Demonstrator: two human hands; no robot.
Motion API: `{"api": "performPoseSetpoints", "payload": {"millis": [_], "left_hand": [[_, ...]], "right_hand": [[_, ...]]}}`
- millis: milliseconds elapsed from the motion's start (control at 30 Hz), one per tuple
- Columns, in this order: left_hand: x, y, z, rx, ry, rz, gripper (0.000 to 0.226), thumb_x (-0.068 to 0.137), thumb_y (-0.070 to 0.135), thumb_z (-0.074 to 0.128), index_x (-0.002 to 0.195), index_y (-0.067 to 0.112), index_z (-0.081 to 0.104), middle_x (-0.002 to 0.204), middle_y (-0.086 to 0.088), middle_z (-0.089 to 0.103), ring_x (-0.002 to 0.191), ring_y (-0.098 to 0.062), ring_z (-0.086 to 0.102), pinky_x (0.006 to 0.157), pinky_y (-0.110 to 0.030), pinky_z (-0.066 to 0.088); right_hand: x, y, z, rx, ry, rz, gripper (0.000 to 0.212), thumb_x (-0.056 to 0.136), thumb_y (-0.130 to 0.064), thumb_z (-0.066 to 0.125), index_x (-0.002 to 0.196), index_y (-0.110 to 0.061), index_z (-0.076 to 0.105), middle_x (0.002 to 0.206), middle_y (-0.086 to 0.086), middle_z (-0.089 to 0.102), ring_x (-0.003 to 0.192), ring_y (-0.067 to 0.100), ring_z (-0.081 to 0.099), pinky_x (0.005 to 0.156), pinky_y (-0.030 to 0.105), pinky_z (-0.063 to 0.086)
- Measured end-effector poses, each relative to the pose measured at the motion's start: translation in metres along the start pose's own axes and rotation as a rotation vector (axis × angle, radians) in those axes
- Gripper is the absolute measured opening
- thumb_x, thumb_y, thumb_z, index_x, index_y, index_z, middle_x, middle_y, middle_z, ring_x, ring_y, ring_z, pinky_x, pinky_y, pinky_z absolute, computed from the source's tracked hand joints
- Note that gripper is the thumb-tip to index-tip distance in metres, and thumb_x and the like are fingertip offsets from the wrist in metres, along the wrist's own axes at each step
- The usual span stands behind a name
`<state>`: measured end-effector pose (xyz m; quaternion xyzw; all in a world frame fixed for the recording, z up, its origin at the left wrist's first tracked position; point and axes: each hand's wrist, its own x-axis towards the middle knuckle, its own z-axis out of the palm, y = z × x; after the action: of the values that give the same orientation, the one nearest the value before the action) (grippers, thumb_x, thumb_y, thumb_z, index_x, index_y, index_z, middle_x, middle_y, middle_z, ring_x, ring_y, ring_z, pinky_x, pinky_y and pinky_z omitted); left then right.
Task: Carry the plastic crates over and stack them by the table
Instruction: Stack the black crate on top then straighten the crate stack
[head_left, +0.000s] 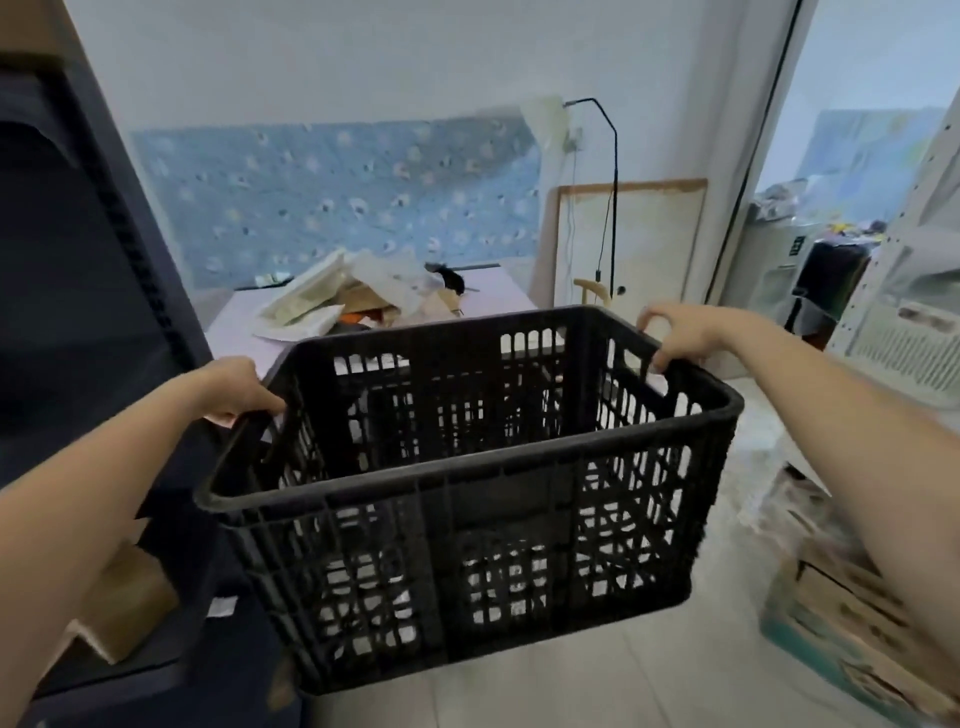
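Tiled room, head view | pale table (498, 291) at 12 o'clock bears loose papers (322, 301); black plastic crate (467, 480) at centre, clear of the floor, tiles showing through its slats | left hand (234, 389) at 9 o'clock grips its left rim; right hand (680, 332) at 2 o'clock curls over its right rim | cardboard box (852, 613) at 4 o'clock

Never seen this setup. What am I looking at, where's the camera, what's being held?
No machine here: a person works with bare hands. The one picture comes from a wide-angle camera worn on the head, looking forward and down. The left hand and right hand each grip the rim of an empty black crate, one at each end. Ahead stands a table with a heap of papers on it.
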<state>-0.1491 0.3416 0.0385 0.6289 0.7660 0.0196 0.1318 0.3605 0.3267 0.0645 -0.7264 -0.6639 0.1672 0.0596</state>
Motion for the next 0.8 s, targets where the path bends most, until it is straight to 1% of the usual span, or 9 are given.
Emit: {"api": "performPoseSetpoints", "payload": {"millis": [133, 233, 267, 367, 400, 467, 633, 700, 800], "left_hand": [[0.007, 0.021, -0.004, 0.033, 0.051, -0.071, 0.040, 0.085, 0.032, 0.068, 0.059, 0.005, 0.053, 0.072, -0.015, 0.061, 0.067, -0.028, 0.057, 0.059, -0.027, 0.041], [0.008, 0.037, -0.009, 0.045, 0.096, -0.115, 0.041, 0.088, 0.035, 0.063, 0.067, 0.000, 0.060, 0.080, -0.019, 0.062, 0.073, -0.030, 0.059, 0.063, -0.029, 0.044], [0.010, 0.043, -0.010, 0.051, 0.103, -0.128, 0.042, 0.089, 0.036, 0.062, 0.074, -0.003, 0.063, 0.081, -0.020, 0.063, 0.075, -0.031, 0.060, 0.065, -0.031, 0.045], [0.014, 0.055, -0.014, 0.048, 0.121, -0.162, 0.040, 0.090, 0.034, 0.060, 0.086, -0.005, 0.066, 0.085, -0.023, 0.065, 0.077, -0.034, 0.063, 0.064, -0.030, 0.046], [0.017, 0.059, -0.015, 0.043, 0.130, -0.172, 0.039, 0.091, 0.033, 0.059, 0.085, -0.005, 0.065, 0.086, -0.024, 0.066, 0.078, -0.035, 0.065, 0.063, -0.029, 0.047], [0.023, 0.065, -0.017, 0.039, 0.158, -0.185, 0.035, 0.091, 0.030, 0.057, 0.081, -0.003, 0.064, 0.086, -0.024, 0.065, 0.081, -0.036, 0.067, 0.066, -0.029, 0.048], [0.055, 0.072, -0.023, -0.001, 0.208, -0.208, 0.041, 0.091, 0.027, 0.056, 0.057, 0.004, 0.055, 0.065, -0.017, 0.058, 0.069, -0.032, 0.058, 0.063, -0.028, 0.043], [0.073, 0.076, -0.026, 0.009, 0.220, -0.196, 0.040, 0.092, 0.027, 0.056, 0.063, -0.001, 0.058, 0.075, -0.021, 0.063, 0.078, -0.036, 0.060, 0.067, -0.029, 0.043], [0.102, 0.083, -0.026, 0.048, 0.238, -0.182, 0.039, 0.094, 0.029, 0.055, 0.086, -0.008, 0.066, 0.102, -0.030, 0.067, 0.099, -0.040, 0.062, 0.073, -0.032, 0.042]], "right_hand": [[0.047, 0.004, -0.025, 0.015, -0.012, -0.099, 0.059, 0.071, -0.009, 0.077, 0.121, -0.019, 0.047, 0.119, 0.013, 0.055, 0.096, 0.030, 0.056, 0.068, 0.034, 0.046], [0.078, 0.008, -0.041, 0.054, -0.037, -0.132, 0.061, 0.071, -0.005, 0.076, 0.122, -0.016, 0.047, 0.126, 0.017, 0.052, 0.101, 0.033, 0.056, 0.082, 0.043, 0.052], [0.088, 0.010, -0.045, 0.060, -0.037, -0.147, 0.060, 0.070, -0.005, 0.077, 0.122, -0.016, 0.047, 0.127, 0.016, 0.051, 0.101, 0.032, 0.055, 0.082, 0.041, 0.051], [0.113, 0.011, -0.055, 0.025, 0.013, -0.204, 0.056, 0.069, -0.012, 0.079, 0.116, -0.019, 0.050, 0.126, 0.013, 0.052, 0.098, 0.027, 0.051, 0.066, 0.030, 0.045], [0.120, 0.011, -0.057, 0.014, 0.034, -0.220, 0.056, 0.068, -0.014, 0.079, 0.116, -0.020, 0.051, 0.126, 0.012, 0.053, 0.099, 0.028, 0.051, 0.065, 0.029, 0.043], [0.137, 0.010, -0.059, -0.011, 0.082, -0.251, 0.060, 0.067, -0.016, 0.080, 0.120, -0.018, 0.052, 0.129, 0.013, 0.052, 0.107, 0.031, 0.052, 0.075, 0.030, 0.042], [0.176, 0.009, -0.062, 0.007, 0.149, -0.266, 0.060, 0.068, -0.016, 0.075, 0.123, -0.020, 0.052, 0.134, 0.012, 0.050, 0.115, 0.031, 0.049, 0.083, 0.033, 0.040], [0.190, 0.008, -0.061, 0.008, 0.172, -0.262, 0.060, 0.068, -0.015, 0.075, 0.123, -0.021, 0.052, 0.134, 0.012, 0.050, 0.118, 0.031, 0.049, 0.087, 0.035, 0.042], [0.209, 0.007, -0.058, 0.007, 0.166, -0.243, 0.061, 0.068, -0.015, 0.076, 0.123, -0.021, 0.051, 0.130, 0.012, 0.052, 0.113, 0.032, 0.051, 0.083, 0.035, 0.045]]}}
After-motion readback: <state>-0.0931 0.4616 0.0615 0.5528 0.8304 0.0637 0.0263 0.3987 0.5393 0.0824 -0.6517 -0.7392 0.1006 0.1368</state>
